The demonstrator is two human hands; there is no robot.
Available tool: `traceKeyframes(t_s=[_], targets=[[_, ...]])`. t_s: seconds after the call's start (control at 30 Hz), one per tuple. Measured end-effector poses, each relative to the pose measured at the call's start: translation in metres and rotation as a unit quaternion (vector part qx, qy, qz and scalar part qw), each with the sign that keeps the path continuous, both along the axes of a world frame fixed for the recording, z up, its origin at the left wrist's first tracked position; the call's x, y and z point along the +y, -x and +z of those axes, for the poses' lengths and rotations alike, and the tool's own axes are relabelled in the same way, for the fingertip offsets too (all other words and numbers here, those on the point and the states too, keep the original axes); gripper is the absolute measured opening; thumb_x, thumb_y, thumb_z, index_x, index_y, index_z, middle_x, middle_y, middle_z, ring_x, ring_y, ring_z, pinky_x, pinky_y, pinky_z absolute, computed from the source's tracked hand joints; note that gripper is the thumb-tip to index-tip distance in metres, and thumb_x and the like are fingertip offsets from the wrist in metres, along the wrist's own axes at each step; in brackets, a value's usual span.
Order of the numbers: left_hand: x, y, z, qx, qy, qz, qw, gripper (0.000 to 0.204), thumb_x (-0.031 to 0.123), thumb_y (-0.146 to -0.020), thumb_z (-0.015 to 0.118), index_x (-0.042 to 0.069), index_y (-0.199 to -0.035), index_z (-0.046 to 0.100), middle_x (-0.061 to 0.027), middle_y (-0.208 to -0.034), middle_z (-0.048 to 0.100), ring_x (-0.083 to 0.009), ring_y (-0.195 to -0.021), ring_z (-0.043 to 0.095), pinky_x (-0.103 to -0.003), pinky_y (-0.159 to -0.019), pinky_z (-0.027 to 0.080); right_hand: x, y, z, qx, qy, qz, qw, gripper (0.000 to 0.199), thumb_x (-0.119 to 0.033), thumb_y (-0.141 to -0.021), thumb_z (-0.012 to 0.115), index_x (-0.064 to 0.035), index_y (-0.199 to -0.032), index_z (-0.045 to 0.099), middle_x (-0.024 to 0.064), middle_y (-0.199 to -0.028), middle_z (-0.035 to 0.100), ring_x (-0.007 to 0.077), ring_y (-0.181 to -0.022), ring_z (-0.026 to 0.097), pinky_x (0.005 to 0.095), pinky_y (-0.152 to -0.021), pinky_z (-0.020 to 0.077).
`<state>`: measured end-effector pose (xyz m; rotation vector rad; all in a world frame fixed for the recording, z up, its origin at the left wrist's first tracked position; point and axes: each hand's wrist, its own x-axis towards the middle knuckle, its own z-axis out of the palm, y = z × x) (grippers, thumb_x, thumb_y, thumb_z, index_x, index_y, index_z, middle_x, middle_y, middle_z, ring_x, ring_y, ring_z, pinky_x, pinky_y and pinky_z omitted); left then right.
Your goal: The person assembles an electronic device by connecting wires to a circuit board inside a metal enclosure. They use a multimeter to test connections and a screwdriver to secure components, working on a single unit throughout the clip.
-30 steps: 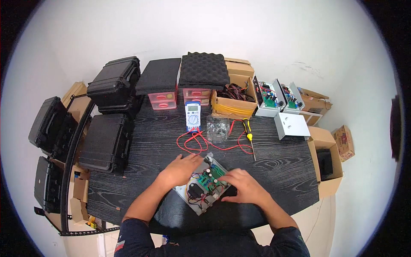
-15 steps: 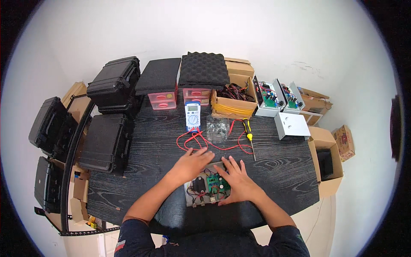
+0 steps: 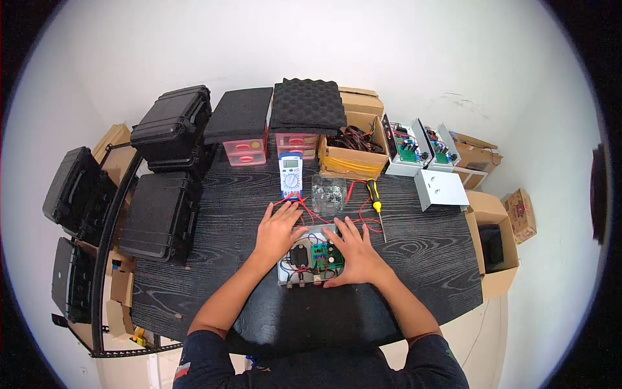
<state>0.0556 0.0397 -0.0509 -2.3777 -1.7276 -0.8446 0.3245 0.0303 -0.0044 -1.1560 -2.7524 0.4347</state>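
An open metal electronics case [image 3: 285,275] lies on the black wood-grain table in front of me. It holds a green circuit board [image 3: 319,255], a black block-shaped component [image 3: 299,256] and several thin wires. My right hand [image 3: 358,254] spans its right side, thumb at the near edge and fingers at the far edge, gripping it. Fingers stretched out, my left hand [image 3: 277,232] rests at the far left corner with the thumb along the far edge. Just beyond are a blue-and-white multimeter [image 3: 291,176] with red leads and a clear plastic box [image 3: 329,194] of small parts.
A yellow-and-black screwdriver [image 3: 375,196] lies right of the leads. Behind stand pink drawer units [image 3: 246,155] under black foam and a cardboard box [image 3: 353,162] of cables. White electronics cases [image 3: 407,170] sit at the back right. Black hard cases [image 3: 159,217] crowd the left.
The electronics case has slid away from me across the table with both hands. My left hand has moved forward and left, close to the multimeter's leads.
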Motion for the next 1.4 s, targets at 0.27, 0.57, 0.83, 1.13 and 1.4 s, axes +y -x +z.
traceKeyframes(t_s=[0.27, 0.57, 0.83, 1.13, 1.4], targets=[[-0.006, 0.006, 0.019, -0.021, 0.075, -0.058, 0.995, 0.023, 0.017, -0.095, 0.069, 0.011, -0.116, 0.077, -0.014, -0.141, 0.067, -0.0317, -0.138, 0.058, -0.055, -0.117, 0.044, 0.044, -0.017, 0.006, 0.148, 0.037, -0.027, 0.988, 0.072, -0.047, -0.092, 0.075, -0.01, -0.15, 0.054, 0.021, -0.146, 0.06, 0.0381, -0.138, 0.055, 0.0613, -0.118, 0.0359], [-0.004, 0.006, 0.013, -0.069, 0.058, -0.048, 0.995, 0.019, 0.02, -0.095, 0.069, 0.008, -0.107, 0.078, -0.0131, -0.121, 0.076, -0.0336, -0.107, 0.074, -0.044, -0.092, 0.061, 0.059, -0.025, -0.021, 0.254, 0.022, -0.087, 0.963, 0.041, -0.03, -0.096, 0.072, -0.0025, -0.127, 0.069, 0.0213, -0.124, 0.072, 0.0381, -0.116, 0.069, 0.0456, -0.104, 0.0525], [-0.002, 0.007, 0.008, -0.111, 0.1, -0.024, 0.989, 0.024, 0.027, -0.092, 0.073, 0.007, -0.104, 0.078, -0.0125, -0.108, 0.079, -0.0332, -0.096, 0.076, -0.044, -0.084, 0.061, 0.084, -0.076, -0.047, 0.155, -0.168, -0.226, 0.947, 0.028, -0.019, -0.09, 0.074, -0.003, -0.113, 0.075, 0.0183, -0.112, 0.075, 0.0371, -0.105, 0.069, 0.0467, -0.097, 0.0529], [0.001, 0.007, -0.005, -0.18, 0.027, -0.069, 0.981, 0.02, 0.024, -0.091, 0.071, 0.007, -0.099, 0.077, -0.0112, -0.097, 0.078, -0.0333, -0.09, 0.075, -0.044, -0.079, 0.061, 0.115, -0.042, -0.05, 0.197, -0.142, -0.206, 0.948, 0.02, -0.012, -0.091, 0.07, -0.0039, -0.11, 0.072, 0.0193, -0.107, 0.072, 0.0395, -0.106, 0.068, 0.047, -0.092, 0.0543], [0.015, 0.03, -0.007, -0.255, 0.05, -0.008, 0.966, 0.021, 0.022, -0.094, 0.069, 0.003, -0.102, 0.074, -0.0137, -0.092, 0.073, -0.0318, -0.083, 0.071, -0.043, -0.076, 0.059, 0.177, -0.009, -0.082, 0.113, -0.068, -0.181, 0.974, 0.021, -0.02, -0.097, 0.061, -0.0054, -0.11, 0.067, 0.0211, -0.102, 0.073, 0.0424, -0.101, 0.07, 0.0533, -0.09, 0.0555]])
